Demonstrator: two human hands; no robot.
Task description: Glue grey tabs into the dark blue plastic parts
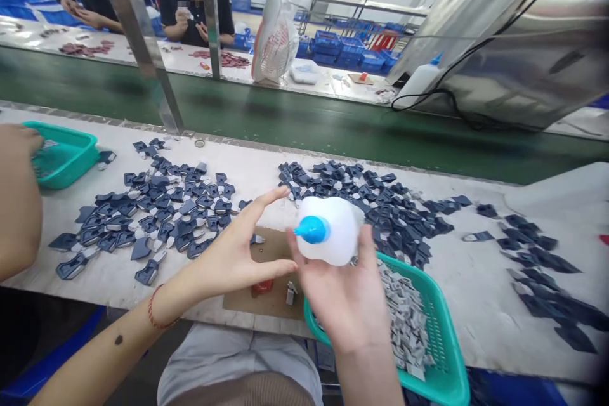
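Observation:
A white squeeze bottle (pixel 340 228) with a blue pointed nozzle (pixel 311 229) lies tilted in my right hand (pixel 349 304), its nozzle aimed left and toward me. The fingers of that hand wrap round its underside. My left hand (pixel 238 247) is just left of the nozzle, thumb and fingers spread apart with nothing between them. Below the hands is a brown board (pixel 273 250) with a red piece (pixel 262 287) and a small grey piece (pixel 290 292) on it. Right of my right wrist stands a green basket (pixel 447 330) full of small grey pieces.
Dark blue-grey parts lie in piles on the left (pixel 162 203), behind the bottle (pixel 394 203) and at the right (pixel 547 266). A co-worker's arm (pixel 16 203) reaches into another green basket (pixel 71 165). Beyond a green belt (pixel 285 120), two people sit at a far table.

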